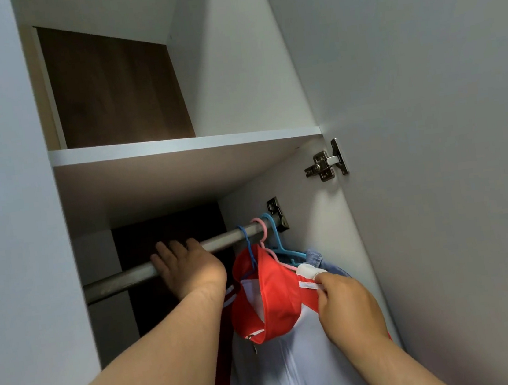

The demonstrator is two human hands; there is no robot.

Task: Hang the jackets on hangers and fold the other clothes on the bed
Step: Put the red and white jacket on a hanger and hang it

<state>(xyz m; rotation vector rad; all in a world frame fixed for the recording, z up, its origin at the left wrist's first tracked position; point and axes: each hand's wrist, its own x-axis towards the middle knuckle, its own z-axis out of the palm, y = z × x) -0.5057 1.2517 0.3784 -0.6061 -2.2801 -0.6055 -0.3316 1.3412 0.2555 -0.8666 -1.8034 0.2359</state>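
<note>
A red and white jacket (273, 311) hangs from the metal wardrobe rail (122, 277) on a dark blue hanger (248, 244). Beside it on the rail hook a pink hanger (264, 234) and a light blue hanger (279, 242), with a denim garment (325, 262) behind the jacket. My left hand (188, 269) rests on the rail with its fingers straight over the top. My right hand (345, 304) pinches the jacket's red shoulder near the collar; one fingertip wears a white wrap.
A white shelf (183, 145) runs above the rail, with a brown back panel (114, 84) over it. The open wardrobe door (447, 136) stands at the right on a metal hinge (327, 162). A glossy white panel (7, 222) closes the left side.
</note>
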